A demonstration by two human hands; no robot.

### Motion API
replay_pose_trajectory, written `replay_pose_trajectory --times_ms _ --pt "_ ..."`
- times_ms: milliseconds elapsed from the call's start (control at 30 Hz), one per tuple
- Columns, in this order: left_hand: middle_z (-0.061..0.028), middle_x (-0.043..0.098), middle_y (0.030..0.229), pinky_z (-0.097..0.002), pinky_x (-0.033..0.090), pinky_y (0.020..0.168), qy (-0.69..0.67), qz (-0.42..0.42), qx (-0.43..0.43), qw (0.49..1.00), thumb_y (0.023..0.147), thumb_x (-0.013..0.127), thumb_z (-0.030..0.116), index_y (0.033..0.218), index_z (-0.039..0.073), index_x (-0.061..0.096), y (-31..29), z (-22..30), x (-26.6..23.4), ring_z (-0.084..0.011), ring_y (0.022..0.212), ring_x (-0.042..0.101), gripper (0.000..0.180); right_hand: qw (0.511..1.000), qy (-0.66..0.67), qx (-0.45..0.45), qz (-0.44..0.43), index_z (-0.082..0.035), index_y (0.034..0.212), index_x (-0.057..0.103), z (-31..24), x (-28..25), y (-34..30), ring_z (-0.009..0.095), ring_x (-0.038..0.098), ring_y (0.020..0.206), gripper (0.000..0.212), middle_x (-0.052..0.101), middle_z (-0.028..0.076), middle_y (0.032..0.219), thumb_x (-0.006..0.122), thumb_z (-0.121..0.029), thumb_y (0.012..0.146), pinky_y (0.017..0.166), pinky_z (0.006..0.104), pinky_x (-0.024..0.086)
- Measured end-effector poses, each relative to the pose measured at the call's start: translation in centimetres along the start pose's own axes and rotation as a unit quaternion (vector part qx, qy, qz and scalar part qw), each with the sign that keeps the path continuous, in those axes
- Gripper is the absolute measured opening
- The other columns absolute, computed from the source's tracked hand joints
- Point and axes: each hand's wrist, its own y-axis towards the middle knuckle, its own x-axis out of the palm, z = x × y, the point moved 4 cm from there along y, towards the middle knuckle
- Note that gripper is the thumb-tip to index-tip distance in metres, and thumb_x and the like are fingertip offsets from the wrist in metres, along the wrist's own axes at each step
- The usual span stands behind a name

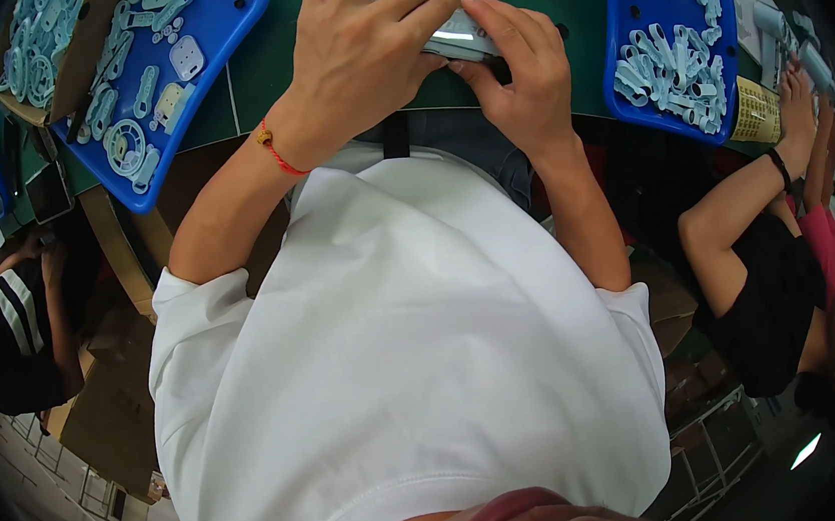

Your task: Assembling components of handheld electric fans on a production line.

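Observation:
Both hands meet over the green tabletop on a long, rounded, pale blue-grey plastic casing (pixel 462 40) with a glossy face. My left hand (pixel 353 56), wearing a red cord bracelet, reaches across the casing's top, its fingers curled over it and covering much of the left part. At the right end, my right hand (pixel 522 62) grips the casing between thumb and fingers. The exact kind of device cannot be made out, since the fingers hide most of it.
A blue tray (pixel 219 74) of pale blue plastic parts lies left, beside a cardboard box (pixel 81 57) full of similar parts. Another blue tray (pixel 619 60) on the right holds strap-like loops. Co-workers (pixel 755 268) (pixel 17 329) sit on both sides.

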Motion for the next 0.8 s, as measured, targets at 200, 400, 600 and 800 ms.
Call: replay_pose_trajectory --times_ms 200,400,600,800 --pt "-0.0075 0.041 0.127 -0.0398 0.028 0.098 -0.126 0.169 -0.103 0.972 0.057 0.082 0.023 0.126 0.013 0.048 -1.5 -1.0 -0.8 -0.0271 0.118 0.036 0.077 0.971 0.14 0.181 -0.067 -0.004 0.121 0.054 -0.2 -1.0 0.2 0.021 0.056 0.101 0.053 0.057 0.012 0.111 0.072 -0.013 0.073 0.084 0.0308 0.045" --pt "-0.0107 0.05 0.118 -0.0343 0.04 0.095 -0.681 0.058 -0.268 0.679 0.08 0.07 0.023 0.135 -0.001 0.026 -3.5 1.3 2.2 -0.021 0.11 0.05 0.074 0.75 0.578 0.315 -0.062 0.005 0.132 0.037 -2.1 0.4 -0.3 0.015 0.054 0.101 0.057 0.053 0.01 0.118 0.058 -0.026 0.089 0.088 0.0277 0.042" --pt "-0.0113 0.05 0.117 -0.0328 0.044 0.089 -0.736 0.024 -0.309 0.602 0.084 0.065 0.017 0.133 -0.001 0.027 -3.1 1.2 2.0 -0.0186 0.103 0.053 0.065 0.739 0.589 0.323 -0.057 0.004 0.133 0.034 -2.6 1.5 -1.0 0.013 0.051 0.104 0.056 0.051 0.008 0.121 0.056 -0.024 0.09 0.088 0.0256 0.04" --pt "-0.01 0.051 0.109 -0.0302 0.045 0.084 -0.733 0.011 -0.302 0.61 0.083 0.065 0.018 0.133 -0.001 0.028 -2.3 0.5 1.5 -0.0165 0.096 0.053 0.065 0.758 0.558 0.329 -0.078 0.001 0.138 0.028 -3.0 1.3 -0.3 0.016 0.05 0.103 0.059 0.047 0.011 0.122 0.055 -0.017 0.089 0.083 0.0254 0.042"
